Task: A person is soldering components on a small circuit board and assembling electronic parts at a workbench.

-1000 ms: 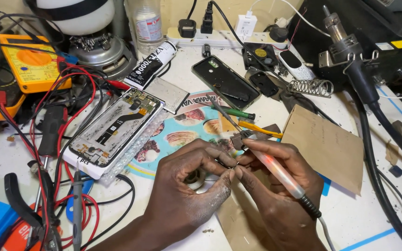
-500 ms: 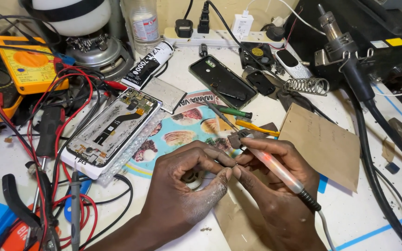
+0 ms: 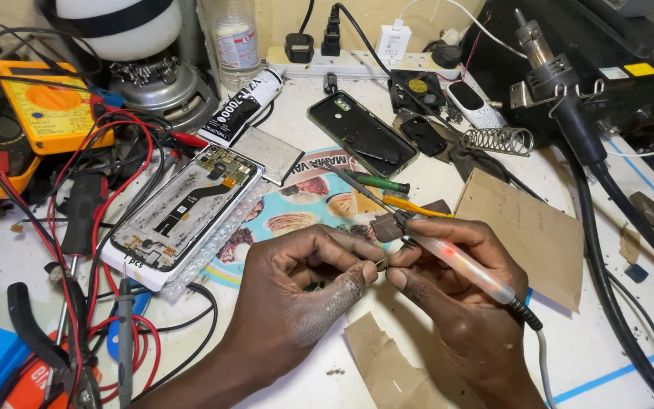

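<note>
You've got an opened phone [image 3: 183, 216] lying on bubble wrap at left, red leads [image 3: 77, 189] looping over it, a yellow multimeter [image 3: 47, 113] behind, a black phone back cover [image 3: 362, 134] up top, and a cardboard scrap [image 3: 531, 227] on the right.

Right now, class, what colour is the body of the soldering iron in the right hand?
Translucent pinkish-white soldering iron with a black end, clearest in the head view.

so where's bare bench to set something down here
Bare white bench lies right of the right hand, below the cardboard sheet, and a little by the cardboard scrap. The left is crowded: opened phone, red leads, multimeter.
</note>
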